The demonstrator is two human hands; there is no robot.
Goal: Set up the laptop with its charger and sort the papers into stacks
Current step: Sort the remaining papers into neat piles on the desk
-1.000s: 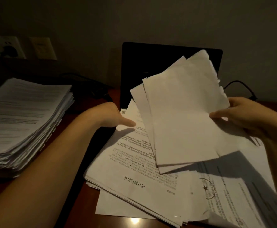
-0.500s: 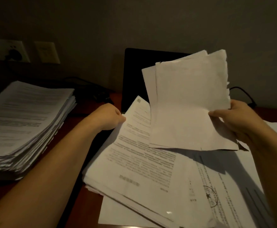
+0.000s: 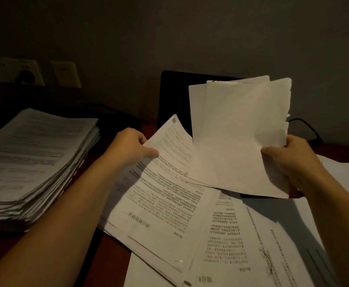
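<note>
My right hand (image 3: 289,162) grips a small bundle of blank-backed sheets (image 3: 237,137), held upright in front of the dark laptop screen (image 3: 173,96). My left hand (image 3: 132,148) pinches the far left edge of a printed sheet (image 3: 165,183), lifting that edge off the loose spread of papers (image 3: 227,241) covering the desk. A tall sorted stack of papers (image 3: 30,162) stands at the left. A black cable (image 3: 306,129) loops behind my right hand. The laptop's keyboard is hidden under the papers.
Two wall sockets (image 3: 16,71) sit on the wall at the back left, one with a dark plug in it, and a plain plate (image 3: 65,74) beside them. Dark brown desk wood (image 3: 107,266) shows between the stack and the loose papers.
My right hand has tilted its bundle more upright and to the right. My left hand went from resting on the printed sheet to pinching and lifting its edge.
</note>
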